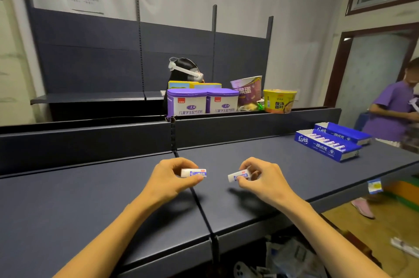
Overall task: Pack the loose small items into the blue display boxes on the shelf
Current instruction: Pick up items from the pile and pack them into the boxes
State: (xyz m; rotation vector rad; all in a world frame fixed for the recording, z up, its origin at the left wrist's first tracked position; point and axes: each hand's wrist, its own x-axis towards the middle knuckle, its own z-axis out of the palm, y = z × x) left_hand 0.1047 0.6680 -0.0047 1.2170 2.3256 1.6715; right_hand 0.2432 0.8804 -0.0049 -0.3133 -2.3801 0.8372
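Note:
My left hand (169,177) pinches a small white and blue packet (192,173) just above the dark shelf (90,191). My right hand (264,175) pinches a second small white and blue packet (237,175), tilted, close beside the first. Two blue display boxes stand at the shelf's far right. The nearer box (326,145) holds a row of several small packets. The farther box (344,133) lies behind it, and its contents are hidden.
Two purple-lidded tubs (201,102), a snack bag (247,94) and a yellow noodle cup (280,101) stand on the ledge behind the shelf. A person in a purple shirt (394,110) stands at the right. Another person with a headset (186,71) is behind the tubs.

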